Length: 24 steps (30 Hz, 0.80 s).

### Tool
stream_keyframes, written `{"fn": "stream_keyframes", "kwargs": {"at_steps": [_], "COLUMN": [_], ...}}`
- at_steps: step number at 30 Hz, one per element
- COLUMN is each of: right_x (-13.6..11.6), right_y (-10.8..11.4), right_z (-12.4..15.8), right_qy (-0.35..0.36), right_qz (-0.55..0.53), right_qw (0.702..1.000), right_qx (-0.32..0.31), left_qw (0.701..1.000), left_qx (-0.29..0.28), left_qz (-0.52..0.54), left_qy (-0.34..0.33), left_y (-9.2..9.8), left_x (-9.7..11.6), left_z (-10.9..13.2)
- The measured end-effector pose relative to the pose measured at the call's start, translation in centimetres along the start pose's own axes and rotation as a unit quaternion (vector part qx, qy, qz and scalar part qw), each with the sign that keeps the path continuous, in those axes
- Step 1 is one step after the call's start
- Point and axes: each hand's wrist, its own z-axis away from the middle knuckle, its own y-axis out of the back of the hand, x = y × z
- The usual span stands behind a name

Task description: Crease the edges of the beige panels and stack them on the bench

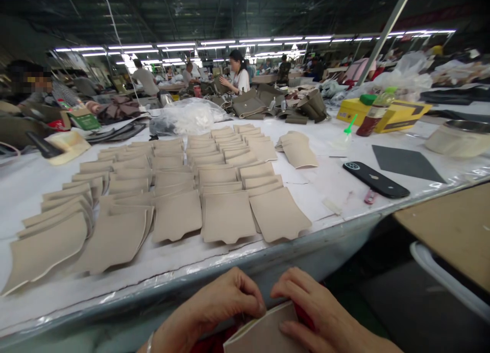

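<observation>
At the bottom of the head view, a beige leather-like panel (pixel 264 335) is held in front of the table's near edge. My left hand (pixel 225 302) has thumb and index finger pinched together at the panel's upper left edge; the exact contact is partly hidden. Against the panel's face presses the thumb of my right hand (pixel 316 312), with its fingers bent over the upper right corner. Something red shows beneath both hands. On the table ahead, several overlapping rows of similar beige panels (pixel 227 215) fan away from me, and a small separate stack (pixel 296 149) lies to their right.
Right of the panels lie a black phone (pixel 377 179), a dark grey sheet (pixel 408 163) and a green-tipped bottle (pixel 347 131). Behind them stand a yellow box (pixel 406 116) and a bottle of red liquid (pixel 375 113). A brown board (pixel 451 225) borders the right. Co-workers (pixel 239 77) sit farther back.
</observation>
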Motion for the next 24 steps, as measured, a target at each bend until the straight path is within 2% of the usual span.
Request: {"fn": "stream_keyframes", "kwargs": {"at_steps": [5,9,14,16,20,24], "right_x": [-0.8,-0.5,-0.3,-0.8,-2.3,-3.1], "right_y": [-1.0,-2.3,-3.1,-2.7,-1.4,-0.3], "right_z": [-0.2,-0.5,-0.3,-0.1,-0.1,0.0], "right_qy": [0.098,0.125,0.129,0.103,0.044,0.040], "right_qz": [0.149,0.160,0.156,0.160,0.151,0.158], "right_qw": [0.983,0.972,0.970,0.975,0.987,0.984], "right_qx": [0.040,0.115,0.137,0.110,-0.009,-0.068], "left_qw": [1.000,0.999,1.000,1.000,0.998,0.991], "left_qx": [0.011,-0.004,-0.007,-0.006,-0.023,-0.015], "left_qz": [0.012,0.036,0.018,0.001,-0.048,-0.122], "left_qy": [0.002,0.014,0.003,-0.009,-0.025,-0.052], "left_y": [-0.4,-0.5,-0.3,-0.4,-1.1,-1.3], "left_x": [-1.1,-0.8,-1.1,-1.3,-1.4,-1.2], "left_z": [-0.4,-0.3,0.1,0.2,0.4,-0.1]}}
